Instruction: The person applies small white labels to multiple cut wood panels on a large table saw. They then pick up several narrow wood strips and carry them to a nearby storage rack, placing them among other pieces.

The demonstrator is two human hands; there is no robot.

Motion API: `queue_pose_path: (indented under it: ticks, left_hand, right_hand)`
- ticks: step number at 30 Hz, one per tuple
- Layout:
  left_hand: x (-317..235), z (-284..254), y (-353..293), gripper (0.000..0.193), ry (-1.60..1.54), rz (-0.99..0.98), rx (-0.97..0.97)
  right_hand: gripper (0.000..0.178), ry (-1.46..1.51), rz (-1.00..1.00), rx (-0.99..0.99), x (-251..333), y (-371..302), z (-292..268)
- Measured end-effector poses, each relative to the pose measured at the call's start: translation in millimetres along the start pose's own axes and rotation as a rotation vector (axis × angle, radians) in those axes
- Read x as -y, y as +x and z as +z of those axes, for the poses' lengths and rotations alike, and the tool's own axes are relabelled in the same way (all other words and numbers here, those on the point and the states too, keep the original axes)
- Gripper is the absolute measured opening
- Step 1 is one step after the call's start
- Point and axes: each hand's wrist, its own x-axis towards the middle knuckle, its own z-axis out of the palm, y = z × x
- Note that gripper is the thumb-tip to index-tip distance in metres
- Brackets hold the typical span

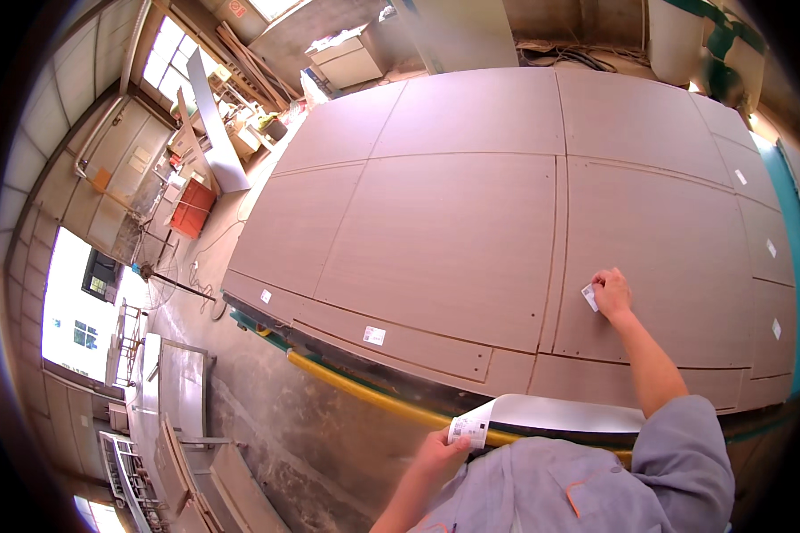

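A large grey-brown board (444, 249), cut by grooves into several rectangular panels, lies flat before me. My right hand (613, 295) is over a panel on its right side, fingers pinched on a small white label (589, 298) at the panel's surface. Whether the label is stuck down cannot be told. Close to my body, my left hand (443, 449) grips the end of a white strip of label paper (564, 415), with a printed label (468, 432) facing up by the thumb. The strip trails rightward along the board's near edge.
Other white labels sit on panels at the near left (374, 336) and far right (772, 248). A yellow rail (364, 387) runs along the near edge. Leftward stand a fan (147, 272), a red-orange bin (193, 209) and a metal table (182, 382); leaning boards (213, 124) are behind.
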Motion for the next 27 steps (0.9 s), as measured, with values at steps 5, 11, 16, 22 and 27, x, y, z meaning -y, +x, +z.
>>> queue_pose_path:
  ticks: [5,11,16,22,27]
  left_hand:
    - [-2.5,11.8,1.2,0.026,0.018,-0.031,-0.015]
    - [-15.5,23.7,-4.3,0.027,0.023,-0.083,-0.072]
    - [-9.3,19.1,-1.5,0.028,-0.044,-0.067,-0.053]
    - [6.0,-10.9,4.5,0.028,0.118,-0.044,-0.022]
    - [22.9,-31.9,10.5,0.029,0.020,-0.048,-0.004]
  right_hand:
    - [0.014,-0.109,-0.109,0.028,-9.4,-2.5,-1.5]
    - [0.016,0.053,-0.191,-0.066,-15.2,-10.2,-1.2]
    - [0.008,0.089,-0.172,-0.026,-5.7,-1.0,-2.4]
    - [0.007,-0.003,-0.489,0.008,-22.1,4.6,-7.1]
    - [0.007,0.482,-0.244,-0.011,14.3,4.9,-69.3]
